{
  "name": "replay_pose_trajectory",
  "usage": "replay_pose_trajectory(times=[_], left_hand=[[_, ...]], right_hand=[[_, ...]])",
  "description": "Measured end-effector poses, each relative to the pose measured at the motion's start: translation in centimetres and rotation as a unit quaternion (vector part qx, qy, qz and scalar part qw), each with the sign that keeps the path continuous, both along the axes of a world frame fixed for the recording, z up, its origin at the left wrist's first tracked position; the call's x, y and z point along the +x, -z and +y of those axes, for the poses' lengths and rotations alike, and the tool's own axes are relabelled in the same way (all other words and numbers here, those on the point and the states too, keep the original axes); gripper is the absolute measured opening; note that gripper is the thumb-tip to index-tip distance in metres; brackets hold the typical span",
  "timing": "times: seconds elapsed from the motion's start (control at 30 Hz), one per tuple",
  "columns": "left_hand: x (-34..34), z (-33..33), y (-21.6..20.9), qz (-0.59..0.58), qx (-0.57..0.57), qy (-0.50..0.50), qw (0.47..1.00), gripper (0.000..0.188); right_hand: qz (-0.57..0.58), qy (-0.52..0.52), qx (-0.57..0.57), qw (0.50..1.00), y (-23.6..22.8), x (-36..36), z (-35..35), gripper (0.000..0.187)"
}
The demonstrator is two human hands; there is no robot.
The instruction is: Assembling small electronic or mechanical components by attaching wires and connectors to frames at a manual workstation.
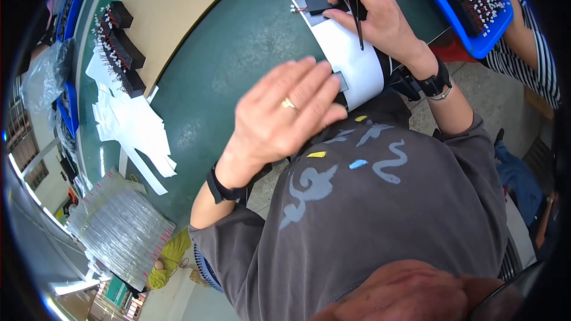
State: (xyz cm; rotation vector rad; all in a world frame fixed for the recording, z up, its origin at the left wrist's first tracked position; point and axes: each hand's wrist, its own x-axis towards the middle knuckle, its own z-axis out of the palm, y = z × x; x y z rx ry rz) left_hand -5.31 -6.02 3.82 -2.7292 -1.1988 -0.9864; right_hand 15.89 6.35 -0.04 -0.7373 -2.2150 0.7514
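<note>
My right hand (380, 18) is closed around a pair of dark tweezers (359, 27). Its thumb and forefinger also pinch a small black block (318, 4), from which short red wires with a white connector stick out on the left. Under that block lies a white sheet (342, 41) with grey patches, bending over the table's near edge. Palm down, my left hand (282, 110) hovers or rests at the sheet's lower left with fingers stretched and slightly blurred. Beside its fingertips a small dark grey piece (341, 81) shows; the hand hides part of it.
A blue bin (476, 44) of wired black blocks stands at upper right, beside another person's striped sleeve (511, 53). On the left are more black blocks (125, 53), white paper strips (134, 131), a brown board (172, 6) and stacked clear plastic trays (122, 226). The tabletop (238, 41) is green.
</note>
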Motion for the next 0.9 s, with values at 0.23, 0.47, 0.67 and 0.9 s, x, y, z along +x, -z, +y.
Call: replay_pose_trajectory(times=[0.23, 0.47, 0.67, 0.9], left_hand=[[-0.6, 7.0, 3.0, -0.180, -0.216, -0.104, 0.954, 0.039], [0.0, 7.9, 2.8, -0.273, -0.293, -0.145, 0.905, 0.040], [0.9, 9.8, 4.9, -0.168, -0.172, -0.111, 0.964, 0.036], [1.2, 9.1, 5.9, -0.139, -0.127, -0.143, 0.972, 0.035]], right_hand=[[0.057, -0.060, 0.059, 0.995, 0.5, -0.1, 0.0, 0.019], [0.222, 0.020, -0.177, 0.959, -0.8, 1.5, -0.5, 0.022], [0.137, 0.084, -0.316, 0.935, -0.6, 3.0, 0.1, 0.020], [0.065, 0.141, -0.219, 0.963, 0.4, 1.8, 0.5, 0.020]])
